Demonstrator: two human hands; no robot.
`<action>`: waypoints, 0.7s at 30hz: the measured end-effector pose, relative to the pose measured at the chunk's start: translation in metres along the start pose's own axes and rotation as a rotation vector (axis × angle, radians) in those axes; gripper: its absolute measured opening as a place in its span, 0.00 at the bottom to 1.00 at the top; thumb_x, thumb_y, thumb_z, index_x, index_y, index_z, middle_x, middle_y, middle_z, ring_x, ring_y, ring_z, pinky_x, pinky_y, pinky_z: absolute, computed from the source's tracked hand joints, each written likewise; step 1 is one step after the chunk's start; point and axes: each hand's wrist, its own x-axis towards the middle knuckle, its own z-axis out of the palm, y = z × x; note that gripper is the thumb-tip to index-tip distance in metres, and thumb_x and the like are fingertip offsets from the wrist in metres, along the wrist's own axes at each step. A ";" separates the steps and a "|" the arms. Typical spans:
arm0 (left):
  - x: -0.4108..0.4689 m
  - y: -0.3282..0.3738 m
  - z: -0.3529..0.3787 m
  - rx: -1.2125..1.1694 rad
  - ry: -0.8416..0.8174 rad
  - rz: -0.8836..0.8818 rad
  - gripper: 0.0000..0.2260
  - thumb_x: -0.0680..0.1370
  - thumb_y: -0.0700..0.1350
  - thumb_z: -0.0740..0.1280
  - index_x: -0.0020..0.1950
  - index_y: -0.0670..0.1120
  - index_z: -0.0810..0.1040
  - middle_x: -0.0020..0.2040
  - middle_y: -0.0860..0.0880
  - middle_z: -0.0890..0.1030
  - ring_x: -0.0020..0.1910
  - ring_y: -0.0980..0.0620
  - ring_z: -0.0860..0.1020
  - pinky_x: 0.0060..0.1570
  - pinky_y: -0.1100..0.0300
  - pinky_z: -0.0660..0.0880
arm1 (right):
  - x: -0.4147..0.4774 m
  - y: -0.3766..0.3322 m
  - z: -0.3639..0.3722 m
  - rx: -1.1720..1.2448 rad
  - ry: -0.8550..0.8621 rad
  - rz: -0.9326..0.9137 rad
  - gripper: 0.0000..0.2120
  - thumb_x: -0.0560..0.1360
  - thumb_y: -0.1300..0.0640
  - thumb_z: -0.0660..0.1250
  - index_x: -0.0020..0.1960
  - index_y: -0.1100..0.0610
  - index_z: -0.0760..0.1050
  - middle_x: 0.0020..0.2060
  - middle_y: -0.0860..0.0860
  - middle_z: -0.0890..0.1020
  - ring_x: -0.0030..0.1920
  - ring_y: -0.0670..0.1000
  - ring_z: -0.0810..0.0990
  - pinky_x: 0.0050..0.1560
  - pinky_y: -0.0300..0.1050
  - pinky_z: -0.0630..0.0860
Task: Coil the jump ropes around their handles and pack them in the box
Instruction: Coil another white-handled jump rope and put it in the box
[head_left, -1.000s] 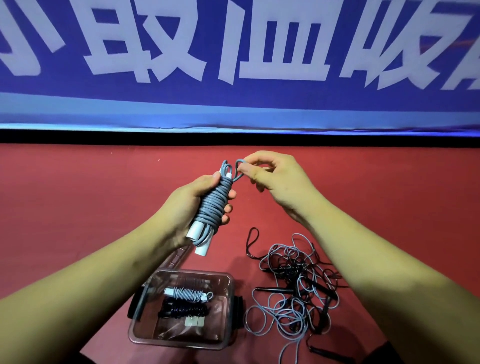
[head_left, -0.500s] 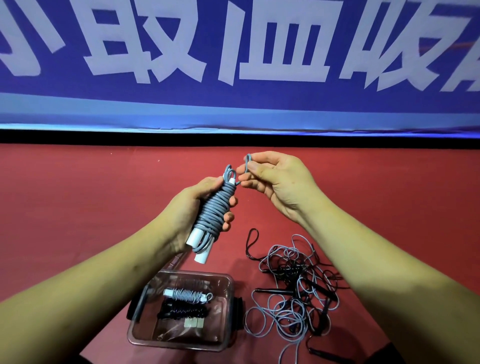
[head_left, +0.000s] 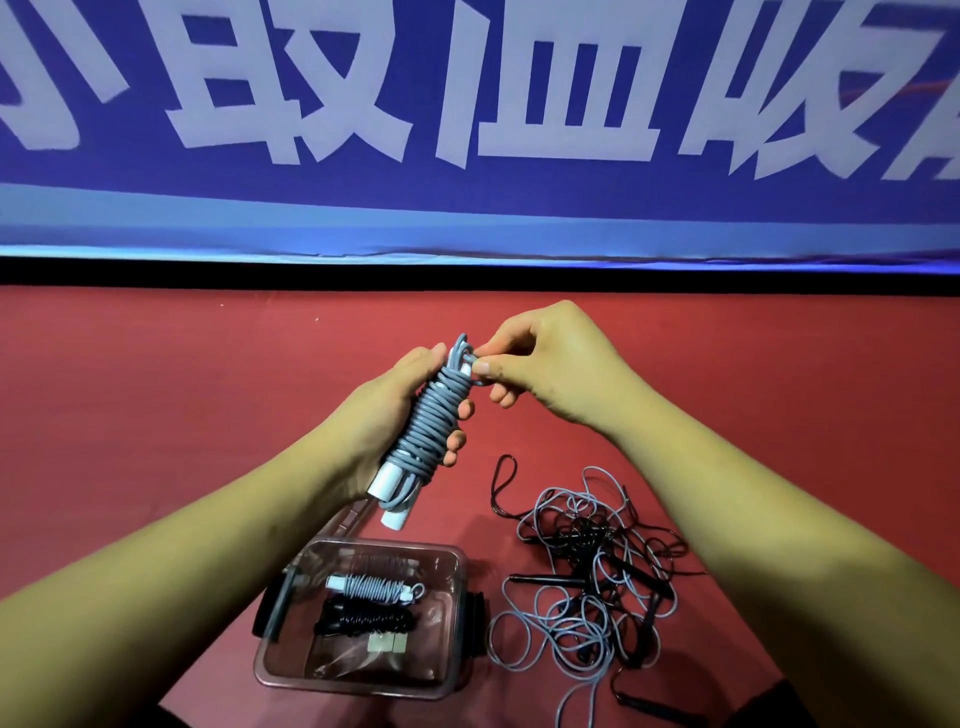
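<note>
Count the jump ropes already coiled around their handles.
3: a grey coiled rope held in the left hand, plus a grey bundle and a black bundle inside the clear box. More may hide in the tangled pile.

grey rope (head_left: 434, 415), white handles (head_left: 383, 482), red floor (head_left: 156, 395)

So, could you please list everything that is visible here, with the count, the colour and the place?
coiled rope: one, grey with white handles, held above the box
clear box: one, near, on the red surface
packed ropes: two, grey and black, inside the box
loose ropes: tangled pile, grey and black, right of the box
banner: one, blue with white characters, far side
left hand: grip around the coil
right hand: pinching the rope end at the coil's top
</note>
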 end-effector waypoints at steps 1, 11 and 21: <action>0.000 0.000 0.000 0.028 0.003 0.000 0.09 0.81 0.53 0.61 0.55 0.50 0.68 0.36 0.42 0.75 0.27 0.46 0.73 0.27 0.57 0.74 | -0.001 -0.001 0.000 -0.043 0.003 0.004 0.01 0.74 0.65 0.72 0.45 0.63 0.82 0.35 0.59 0.84 0.30 0.48 0.82 0.36 0.43 0.81; -0.001 0.010 0.002 0.113 -0.054 -0.039 0.08 0.81 0.50 0.62 0.46 0.49 0.68 0.36 0.41 0.74 0.27 0.46 0.73 0.26 0.58 0.74 | -0.006 0.004 0.013 -0.314 0.181 -0.154 0.06 0.74 0.63 0.69 0.49 0.54 0.79 0.33 0.45 0.79 0.32 0.39 0.77 0.38 0.37 0.73; -0.007 0.018 -0.009 0.107 -0.120 -0.124 0.08 0.79 0.50 0.64 0.46 0.49 0.68 0.36 0.41 0.74 0.27 0.46 0.72 0.26 0.58 0.73 | -0.006 0.014 0.025 -0.403 0.154 -0.346 0.08 0.77 0.63 0.65 0.54 0.59 0.79 0.45 0.50 0.81 0.45 0.50 0.79 0.50 0.48 0.76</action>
